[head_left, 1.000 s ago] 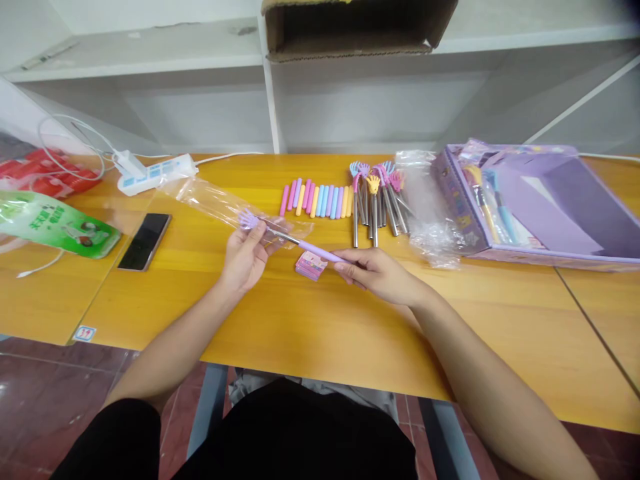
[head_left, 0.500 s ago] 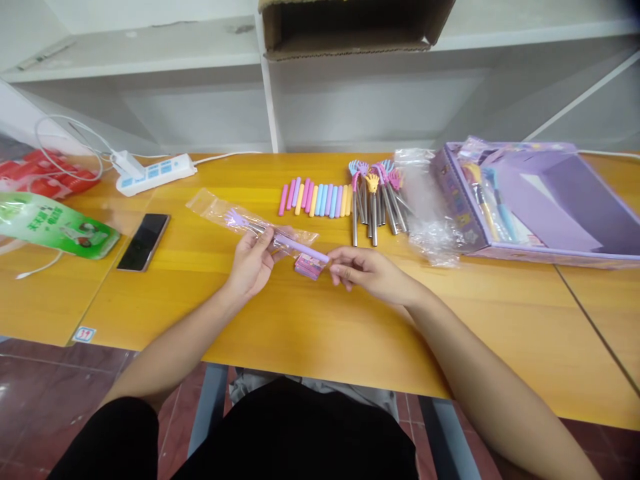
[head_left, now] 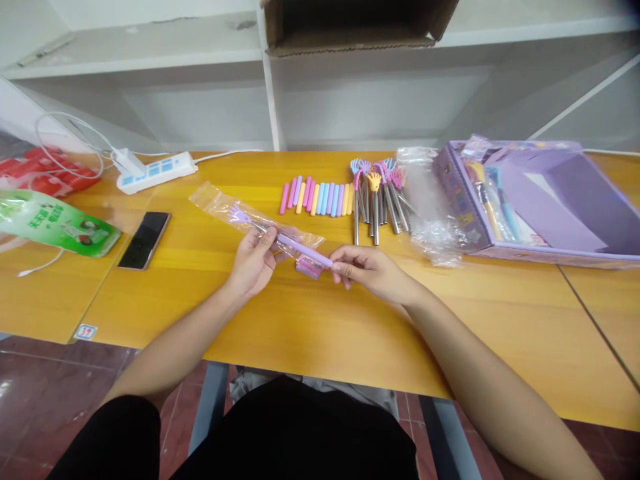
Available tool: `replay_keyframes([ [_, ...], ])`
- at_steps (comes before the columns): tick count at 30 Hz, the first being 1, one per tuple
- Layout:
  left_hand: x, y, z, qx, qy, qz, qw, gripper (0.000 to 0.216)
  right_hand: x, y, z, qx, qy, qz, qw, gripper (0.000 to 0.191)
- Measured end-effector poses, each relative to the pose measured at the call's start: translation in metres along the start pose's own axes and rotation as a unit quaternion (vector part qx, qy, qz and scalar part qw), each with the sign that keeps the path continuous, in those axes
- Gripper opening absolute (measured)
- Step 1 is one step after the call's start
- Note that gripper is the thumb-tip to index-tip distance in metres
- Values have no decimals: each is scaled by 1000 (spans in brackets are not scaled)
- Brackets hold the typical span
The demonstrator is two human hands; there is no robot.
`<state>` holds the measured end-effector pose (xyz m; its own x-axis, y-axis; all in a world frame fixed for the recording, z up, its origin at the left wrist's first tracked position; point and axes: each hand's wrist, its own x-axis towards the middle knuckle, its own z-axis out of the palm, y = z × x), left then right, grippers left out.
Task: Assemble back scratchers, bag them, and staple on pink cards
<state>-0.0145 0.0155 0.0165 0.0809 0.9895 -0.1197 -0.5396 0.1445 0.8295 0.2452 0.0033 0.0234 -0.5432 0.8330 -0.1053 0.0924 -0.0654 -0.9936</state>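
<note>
Scratcher (head_left: 303,249): grip and head of smooth lilac plastic, matt; shaft of bright metal.
Bag (head_left: 215,200) around it: clear plastic film, glossy, creased.
Loose grips (head_left: 321,199): smooth plastic, soft sheen.
Rods (head_left: 376,223): polished metal, plastic heads.
Stacked sleeves (head_left: 430,213): crinkled clear film, glossy.
Display box (head_left: 555,252): printed card, smooth.
Carton (head_left: 350,48): brown corrugated board, matt, rough-edged.
Phone (head_left: 145,241): dark glossy face.
Counter (head_left: 300,333): wood-grained, smooth, satin.
Floor (head_left: 50,393): glossy tile.
</note>
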Motion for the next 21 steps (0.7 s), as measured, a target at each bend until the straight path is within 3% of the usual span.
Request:
replay_keyframes([
  [12,-4,-10,1,-8,-7,-30,1000,43,3,9,9,-18,26,-24,999,44],
  [21,-14,-16,10,12,-52,-59,997,46,6,19,17,-58,25,-8,998,46],
])
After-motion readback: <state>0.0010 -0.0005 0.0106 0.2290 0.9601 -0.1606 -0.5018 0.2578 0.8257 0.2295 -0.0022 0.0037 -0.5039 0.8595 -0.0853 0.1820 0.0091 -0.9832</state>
